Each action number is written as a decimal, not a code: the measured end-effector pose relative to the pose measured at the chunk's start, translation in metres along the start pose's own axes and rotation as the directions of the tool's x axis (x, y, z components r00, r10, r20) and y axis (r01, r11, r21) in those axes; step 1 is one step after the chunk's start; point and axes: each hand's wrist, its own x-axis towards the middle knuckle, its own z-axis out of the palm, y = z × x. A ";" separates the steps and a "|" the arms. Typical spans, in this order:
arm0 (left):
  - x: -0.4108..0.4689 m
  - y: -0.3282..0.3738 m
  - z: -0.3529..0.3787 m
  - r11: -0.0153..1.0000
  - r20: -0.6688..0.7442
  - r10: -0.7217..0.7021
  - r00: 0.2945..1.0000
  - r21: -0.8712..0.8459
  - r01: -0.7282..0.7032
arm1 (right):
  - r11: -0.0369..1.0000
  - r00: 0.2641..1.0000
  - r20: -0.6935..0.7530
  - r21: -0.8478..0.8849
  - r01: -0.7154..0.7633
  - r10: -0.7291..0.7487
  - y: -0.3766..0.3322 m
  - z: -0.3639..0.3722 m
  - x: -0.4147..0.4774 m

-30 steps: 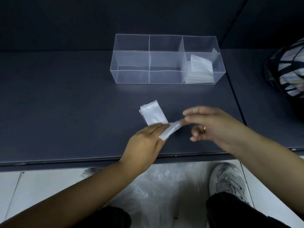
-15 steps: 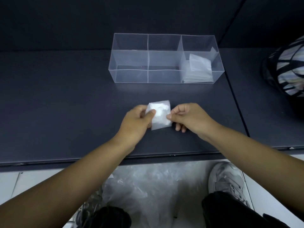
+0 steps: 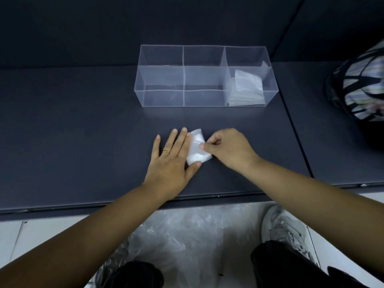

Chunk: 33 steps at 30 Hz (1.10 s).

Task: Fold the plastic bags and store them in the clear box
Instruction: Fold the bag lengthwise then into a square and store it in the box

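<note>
Entry, head view. Compared with half a second ago, the left hand [image 3: 172, 161] has given up its pinch. It now lies flat on the dark grey matte counter [image 3: 83, 132], fingers straight. Its index finger and thumb touch the left edge of the small, white-translucent folded plastic bag [image 3: 197, 148]. A thin gold ring [image 3: 166, 151] shows on one finger. The right hand [image 3: 226, 148] keeps its pinch, fingers curled, with thumb and forefinger tips on the bag's right edge. The folded plastic bag was held between both hands and now lies on the counter, nearer the front edge, slightly askew. I cannot tell whether its right edge is lifted.

The rectangular clear plastic box [image 3: 160, 98], three compartments in a row, has not moved. It sits towards the counter's back edge, well apart from the hands. Its right-end compartment holds a stack of folded bags [image 3: 247, 90].

Surface and room: a seam [image 3: 295, 121] crosses the counter right of the box. Past it, at the right edge, sits a black-strapped striped bundle [image 3: 361, 88], blurred. A dark wall [image 3: 104, 28] stands behind. Below the front edge, crumpled loose clear plastic [image 3: 187, 235] lies on a white floor [image 3: 31, 235] beside a grey shoe [image 3: 282, 225].
</note>
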 end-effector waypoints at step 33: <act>0.098 0.040 -0.100 0.525 -0.217 -0.244 0.945 -0.849 -0.060 | 0.895 0.926 -0.373 0.432 0.110 0.066 0.011 -0.144 0.043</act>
